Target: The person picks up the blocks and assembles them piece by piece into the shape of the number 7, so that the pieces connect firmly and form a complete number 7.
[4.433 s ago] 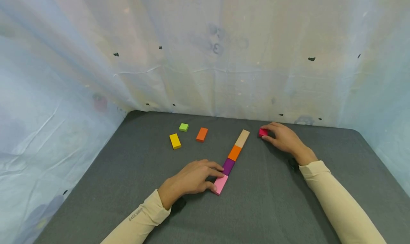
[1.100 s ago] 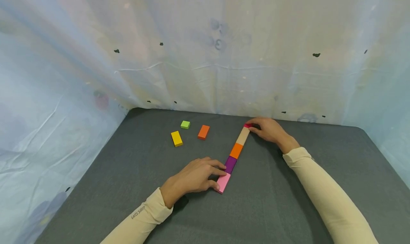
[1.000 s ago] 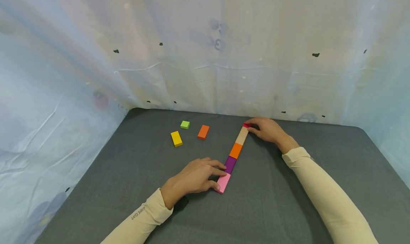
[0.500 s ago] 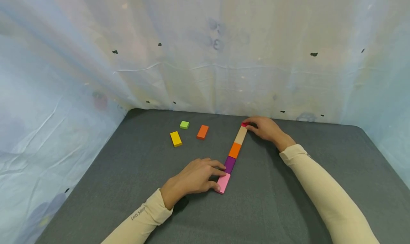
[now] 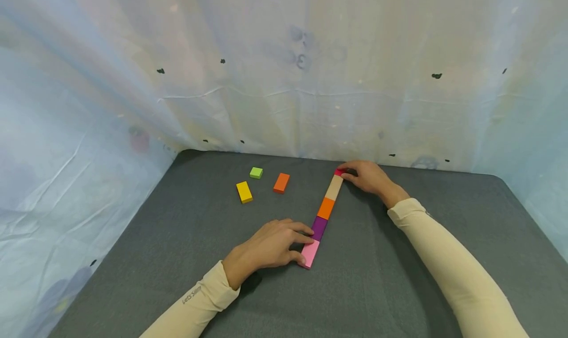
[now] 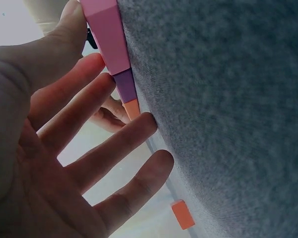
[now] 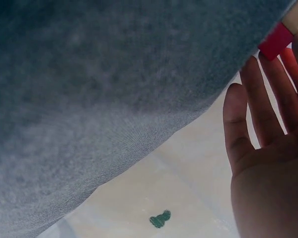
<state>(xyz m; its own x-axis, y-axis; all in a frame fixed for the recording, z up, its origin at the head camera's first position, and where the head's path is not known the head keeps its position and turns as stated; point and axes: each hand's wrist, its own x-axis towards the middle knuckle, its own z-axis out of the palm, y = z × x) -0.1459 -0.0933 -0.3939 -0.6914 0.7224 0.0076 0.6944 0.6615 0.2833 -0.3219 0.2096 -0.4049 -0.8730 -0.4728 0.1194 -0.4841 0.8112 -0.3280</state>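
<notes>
A slanting row of flat blocks lies on the table: pink [image 5: 310, 253] nearest, then purple [image 5: 319, 227], orange [image 5: 326, 208], tan [image 5: 334, 187], and a small red block [image 5: 338, 172] at the far end. My left hand [image 5: 271, 243] rests along the row's left side. Its thumb and index finger touch the pink block, and the middle fingertip meets the purple one; the fingers look fairly straight in the left wrist view. My right hand [image 5: 367, 177] holds the red block between thumb and fingertips, up against the tan block. The right wrist view shows fingertips at the red block [image 7: 275, 41].
Left of the row, farther back, lie a yellow block [image 5: 244, 192], a green block [image 5: 256, 172] and a red-orange block [image 5: 281, 183]. The table is covered in dark grey cloth [image 5: 355, 298]. A pale patterned curtain [image 5: 284, 82] hangs behind and at both sides.
Over four seconds ago the right hand held the red block apart, right of the row; it has since moved left to the tan block's far end. The left hand has stayed at the pink block.
</notes>
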